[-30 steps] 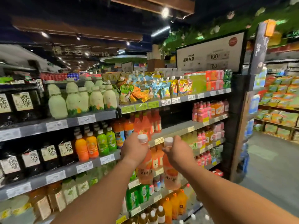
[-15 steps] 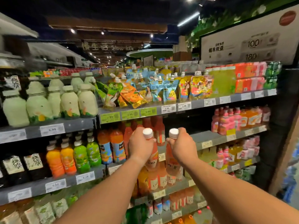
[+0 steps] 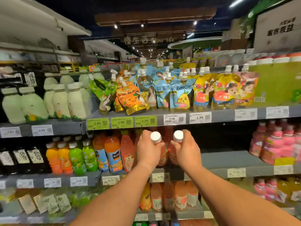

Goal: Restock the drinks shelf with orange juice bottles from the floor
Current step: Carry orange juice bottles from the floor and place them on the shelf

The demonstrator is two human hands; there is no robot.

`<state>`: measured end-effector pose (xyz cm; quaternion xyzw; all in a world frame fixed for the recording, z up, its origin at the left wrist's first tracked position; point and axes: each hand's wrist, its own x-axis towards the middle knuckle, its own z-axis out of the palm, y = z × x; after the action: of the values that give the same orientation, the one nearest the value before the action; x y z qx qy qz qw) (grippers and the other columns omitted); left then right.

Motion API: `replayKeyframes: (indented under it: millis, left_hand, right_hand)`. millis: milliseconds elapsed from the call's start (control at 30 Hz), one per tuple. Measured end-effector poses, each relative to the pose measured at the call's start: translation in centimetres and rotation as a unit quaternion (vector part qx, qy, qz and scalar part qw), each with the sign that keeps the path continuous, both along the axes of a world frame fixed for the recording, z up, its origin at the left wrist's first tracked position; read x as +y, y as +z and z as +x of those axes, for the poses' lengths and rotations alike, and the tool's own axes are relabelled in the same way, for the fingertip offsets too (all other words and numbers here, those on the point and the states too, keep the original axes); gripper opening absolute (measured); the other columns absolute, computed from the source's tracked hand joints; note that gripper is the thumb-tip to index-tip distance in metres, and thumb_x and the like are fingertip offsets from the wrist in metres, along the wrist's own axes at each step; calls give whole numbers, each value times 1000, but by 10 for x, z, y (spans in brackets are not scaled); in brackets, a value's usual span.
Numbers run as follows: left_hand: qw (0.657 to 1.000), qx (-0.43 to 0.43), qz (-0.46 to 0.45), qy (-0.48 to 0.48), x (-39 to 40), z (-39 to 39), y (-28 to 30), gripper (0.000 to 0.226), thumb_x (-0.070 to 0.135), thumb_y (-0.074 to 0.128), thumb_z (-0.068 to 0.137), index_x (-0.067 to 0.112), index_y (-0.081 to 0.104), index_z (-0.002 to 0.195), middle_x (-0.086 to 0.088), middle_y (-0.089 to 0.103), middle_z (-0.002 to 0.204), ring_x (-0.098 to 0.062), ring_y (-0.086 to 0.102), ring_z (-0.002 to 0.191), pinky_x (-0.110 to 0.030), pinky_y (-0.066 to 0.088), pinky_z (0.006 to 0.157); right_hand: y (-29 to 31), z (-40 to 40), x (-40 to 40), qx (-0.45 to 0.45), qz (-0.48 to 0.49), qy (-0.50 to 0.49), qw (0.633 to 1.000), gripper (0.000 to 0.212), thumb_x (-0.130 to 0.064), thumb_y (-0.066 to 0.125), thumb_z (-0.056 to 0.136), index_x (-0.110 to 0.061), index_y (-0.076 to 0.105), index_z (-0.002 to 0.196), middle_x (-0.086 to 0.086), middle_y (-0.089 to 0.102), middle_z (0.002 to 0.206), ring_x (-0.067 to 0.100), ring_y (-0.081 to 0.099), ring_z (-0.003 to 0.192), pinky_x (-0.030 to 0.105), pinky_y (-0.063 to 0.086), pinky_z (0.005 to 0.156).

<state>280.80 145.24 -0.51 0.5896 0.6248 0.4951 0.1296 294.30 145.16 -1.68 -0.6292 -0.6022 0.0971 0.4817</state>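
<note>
1. Supermarket aisle: grey drinks shelf (image 3: 228, 159) at chest height, bare stretch to the right of the hands.
2. Left hand (image 3: 149, 151) has fingers curled round 1 orange juice bottle (image 3: 162, 154); right hand (image 3: 187, 150) wraps a second bottle (image 3: 172, 154). Both bottles are upright, white caps up, at the shelf's front edge.
3. Best done by pushing both back level, bases flat, beside the standing orange bottles (image 3: 114, 154).
4. Upper shelf holds spouted drink pouches (image 3: 177, 93); pink bottles (image 3: 276, 144) sit at right.
</note>
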Motion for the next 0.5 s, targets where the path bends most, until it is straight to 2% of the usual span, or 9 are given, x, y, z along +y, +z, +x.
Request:
replayKeyframes:
  millis: [133,300,500]
  left_hand:
    - [998,49,-31,29,12,14,-7,39,30,80,76,20,52,102,1,60,104,-23,58,99,-34,47,79]
    - [991,77,-64,94,25,13,-8,43,37,74,82,15,53,113,-4,61,114,-29,59,106,-37,49,84]
    - [974,157,-127,102,46,16,2,35,40,68,87,9,61,102,-10,64,108,-31,62,103,-35,48,82]
  right_hand:
    - [-8,6,24,-1,-28,29,999,27,-35,64,88,-23,45,104,-4,60,94,25,59,88,34,44,70]
    - [-8,0,45,-51,-70,38,996,33,-41,62,90,-13,48,100,6,62,100,30,61,93,37,45,73]
    - [5,1,73,-110,-138,54,983,40,-45,62,90,-6,65,94,13,67,97,33,63,94,34,45,76]
